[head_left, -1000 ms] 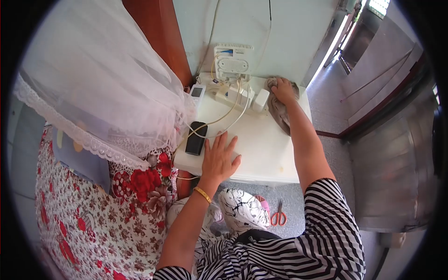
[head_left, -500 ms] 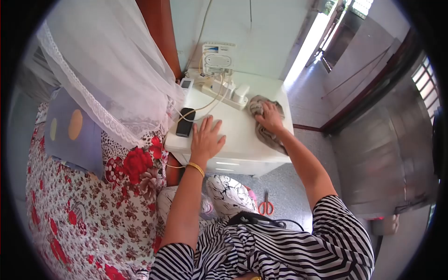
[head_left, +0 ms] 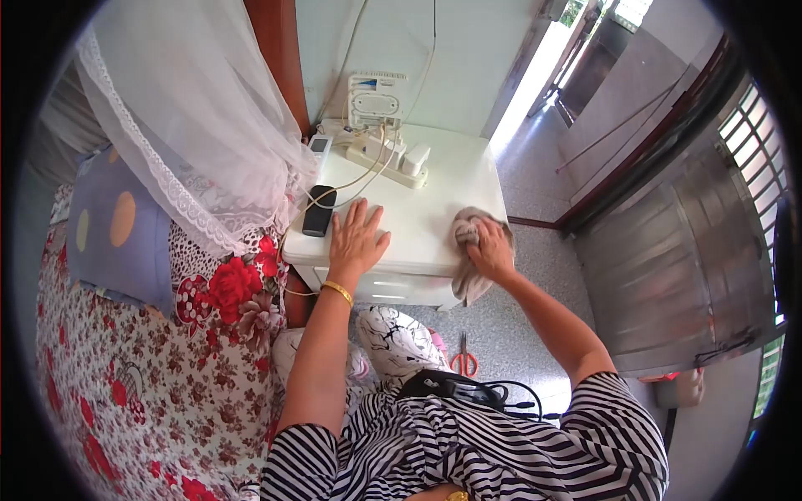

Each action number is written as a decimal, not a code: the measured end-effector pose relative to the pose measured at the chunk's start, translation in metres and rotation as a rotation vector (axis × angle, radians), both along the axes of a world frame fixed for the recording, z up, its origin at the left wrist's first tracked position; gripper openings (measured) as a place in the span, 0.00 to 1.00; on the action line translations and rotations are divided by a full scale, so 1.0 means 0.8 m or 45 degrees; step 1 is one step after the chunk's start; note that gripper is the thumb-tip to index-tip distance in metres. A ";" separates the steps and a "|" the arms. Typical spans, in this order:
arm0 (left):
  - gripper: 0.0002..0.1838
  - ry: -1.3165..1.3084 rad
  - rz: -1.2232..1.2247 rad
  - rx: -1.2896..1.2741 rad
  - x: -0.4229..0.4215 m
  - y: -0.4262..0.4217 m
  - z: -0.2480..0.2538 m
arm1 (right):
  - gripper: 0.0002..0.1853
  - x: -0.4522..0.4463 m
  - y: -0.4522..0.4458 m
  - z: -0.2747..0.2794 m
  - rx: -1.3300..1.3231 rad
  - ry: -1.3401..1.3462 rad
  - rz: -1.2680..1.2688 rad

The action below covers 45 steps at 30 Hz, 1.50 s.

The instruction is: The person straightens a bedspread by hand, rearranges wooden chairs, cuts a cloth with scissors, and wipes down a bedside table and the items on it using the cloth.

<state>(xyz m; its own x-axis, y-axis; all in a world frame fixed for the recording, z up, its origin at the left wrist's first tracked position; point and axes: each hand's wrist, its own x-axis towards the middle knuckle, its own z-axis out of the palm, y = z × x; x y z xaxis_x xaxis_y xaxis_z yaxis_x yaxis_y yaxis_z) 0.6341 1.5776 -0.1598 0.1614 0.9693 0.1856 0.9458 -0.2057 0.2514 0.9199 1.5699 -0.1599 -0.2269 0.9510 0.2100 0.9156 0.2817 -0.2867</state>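
Observation:
My left hand (head_left: 357,242) lies flat with spread fingers on the white cabinet top (head_left: 418,219), just right of a black phone-like object (head_left: 319,211). At the cabinet's front right corner, my right hand (head_left: 491,249) presses on a grey-brown cloth (head_left: 472,219), fingers curled over it. Part of the cloth hangs down over the front edge. A power strip (head_left: 409,175) with plugs and cables lies toward the back, before an open white wall-side box (head_left: 376,102). Beside the strip is a small white device with a screen (head_left: 319,145).
A white lace net (head_left: 209,108) and a floral-covered bed (head_left: 167,376) are on the left, with a purple pillow (head_left: 125,225). Orange-handled scissors (head_left: 464,361) lie on the floor. A metallic panel (head_left: 668,275) stands at the right.
My right hand has moved with the cloth from the cabinet's back right to its front right corner. My left hand stays flat beside the black object. The camera view has shifted.

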 end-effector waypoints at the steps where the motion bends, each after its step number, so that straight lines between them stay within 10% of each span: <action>1: 0.29 0.002 -0.003 -0.005 0.000 0.000 0.000 | 0.29 0.003 0.022 -0.001 -0.004 0.026 -0.048; 21: 0.31 0.057 -0.064 0.035 0.001 0.006 0.009 | 0.33 0.049 0.377 -0.018 -0.092 0.073 -0.561; 45: 0.29 -0.020 -0.019 0.115 0.001 -0.001 -0.005 | 0.26 0.079 0.031 -0.020 -0.073 0.678 -0.430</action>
<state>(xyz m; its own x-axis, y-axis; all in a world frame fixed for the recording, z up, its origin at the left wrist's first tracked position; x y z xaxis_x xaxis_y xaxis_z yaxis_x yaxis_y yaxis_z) 0.6347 1.5764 -0.1637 0.1723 0.9459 0.2750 0.9386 -0.2423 0.2456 0.9831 1.5950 -0.1755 0.2091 0.9651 0.1577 0.6790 -0.0272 -0.7336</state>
